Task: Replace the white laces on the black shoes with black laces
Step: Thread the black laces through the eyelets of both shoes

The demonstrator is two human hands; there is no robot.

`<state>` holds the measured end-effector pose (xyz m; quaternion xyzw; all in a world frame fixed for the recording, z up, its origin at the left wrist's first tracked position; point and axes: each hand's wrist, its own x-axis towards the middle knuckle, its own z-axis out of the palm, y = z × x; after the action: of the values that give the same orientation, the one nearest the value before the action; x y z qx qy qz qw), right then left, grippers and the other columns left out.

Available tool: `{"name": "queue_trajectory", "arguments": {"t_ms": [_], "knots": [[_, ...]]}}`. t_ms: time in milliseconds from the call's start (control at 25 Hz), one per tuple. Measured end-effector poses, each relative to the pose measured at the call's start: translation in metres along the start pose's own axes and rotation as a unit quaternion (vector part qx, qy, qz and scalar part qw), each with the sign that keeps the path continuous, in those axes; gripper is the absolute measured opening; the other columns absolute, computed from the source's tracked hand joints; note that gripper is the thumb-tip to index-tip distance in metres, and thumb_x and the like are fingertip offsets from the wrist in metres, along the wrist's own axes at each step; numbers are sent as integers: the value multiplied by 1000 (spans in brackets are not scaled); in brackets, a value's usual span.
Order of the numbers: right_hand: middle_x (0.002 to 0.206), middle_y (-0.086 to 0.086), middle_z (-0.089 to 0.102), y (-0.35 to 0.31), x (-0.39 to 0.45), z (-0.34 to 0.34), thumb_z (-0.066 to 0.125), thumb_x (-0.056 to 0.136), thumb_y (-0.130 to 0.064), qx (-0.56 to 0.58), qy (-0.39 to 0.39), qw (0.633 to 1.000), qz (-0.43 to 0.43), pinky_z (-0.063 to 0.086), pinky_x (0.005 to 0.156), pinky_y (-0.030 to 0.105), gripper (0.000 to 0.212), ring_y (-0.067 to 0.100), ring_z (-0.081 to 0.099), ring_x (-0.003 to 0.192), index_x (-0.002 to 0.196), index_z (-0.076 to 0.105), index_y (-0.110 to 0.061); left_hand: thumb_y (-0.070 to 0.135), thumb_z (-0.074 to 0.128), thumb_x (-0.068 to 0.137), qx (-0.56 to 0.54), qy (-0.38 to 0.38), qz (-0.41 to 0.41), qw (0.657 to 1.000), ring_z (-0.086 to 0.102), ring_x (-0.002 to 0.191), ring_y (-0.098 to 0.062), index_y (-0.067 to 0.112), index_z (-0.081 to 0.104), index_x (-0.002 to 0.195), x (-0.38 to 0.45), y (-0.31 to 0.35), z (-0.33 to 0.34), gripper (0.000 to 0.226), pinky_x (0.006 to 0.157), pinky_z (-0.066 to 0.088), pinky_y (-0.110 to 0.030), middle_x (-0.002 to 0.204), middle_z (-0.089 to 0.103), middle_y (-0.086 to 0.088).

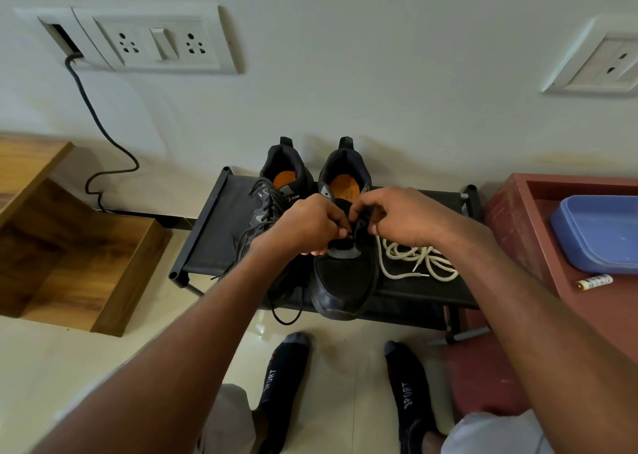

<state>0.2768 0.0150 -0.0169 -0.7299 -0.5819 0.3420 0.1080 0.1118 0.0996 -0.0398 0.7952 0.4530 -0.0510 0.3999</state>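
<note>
Left hand (310,224) is pinching thin black lace (355,226) | right hand (397,217) is pinching same lace | over right black mesh shoe (343,277) | removed white cord laces (417,260) are lying beside it on black fabric rack (214,225)

The left hand (307,224) and right hand (402,217) hide the eyelets of the right shoe (341,277). The tray (600,236) is cut by the right edge. The battery (593,281) label is too small to read.

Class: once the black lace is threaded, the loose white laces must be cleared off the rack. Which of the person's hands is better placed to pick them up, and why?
Right. The white laces lie on the rack just below the right hand, right of the shoe; the left hand would have to cross it.
</note>
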Motion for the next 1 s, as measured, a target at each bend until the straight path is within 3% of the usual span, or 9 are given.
{"name": "queue_trajectory", "arguments": {"t_ms": [120,240,320,480,760,1000], "knots": [[98,-9,61,-1,1,1,59,96,-2,-5,7,1000,-2,48,55,26,48,15,62,73,109,67,-47,15,63,101,-9,30,-7,999,52,42,-5,25,77,103,-1,4,7,18,44,43,-19,53,56,8],[97,-10,59,-2,0,1,60,95,-3,-24,15,1000,-3,46,58,29,46,13,59,72,112,68,-45,19,68,96,-18,71,-24,997,67,69,-18,38,74,90,-1,5,16,22,68,62,-36,79,69,4],[97,-8,60,-2,0,2,60,94,-2,-34,21,999,-6,46,60,31,45,12,57,71,114,69,-42,22,69,93,-5,94,-39,995,70,83,-24,42,73,88,-1,7,20,22,78,63,-43,92,72,1],[99,-5,64,-3,1,5,61,91,-2,-49,32,998,-11,45,61,32,43,13,58,72,111,70,-39,24,70,92,16,127,-43,991,68,87,-26,36,78,102,-3,10,24,17,75,60,-39,97,71,0],[86,-10,60,-3,2,7,61,89,1,-33,54,998,-5,46,65,32,40,15,61,79,100,69,-37,24,73,94,-23,97,-26,995,69,86,-17,34,79,102,-4,9,21,14,80,62,-40,97,73,5],[86,-13,59,-2,2,6,62,89,4,-10,68,998,-1,41,59,26,47,16,64,81,109,68,-39,24,69,94,74,189,-17,979,66,92,-31,21,71,117,-12,17,34,23,72,55,-43,105,67,-6]]}}
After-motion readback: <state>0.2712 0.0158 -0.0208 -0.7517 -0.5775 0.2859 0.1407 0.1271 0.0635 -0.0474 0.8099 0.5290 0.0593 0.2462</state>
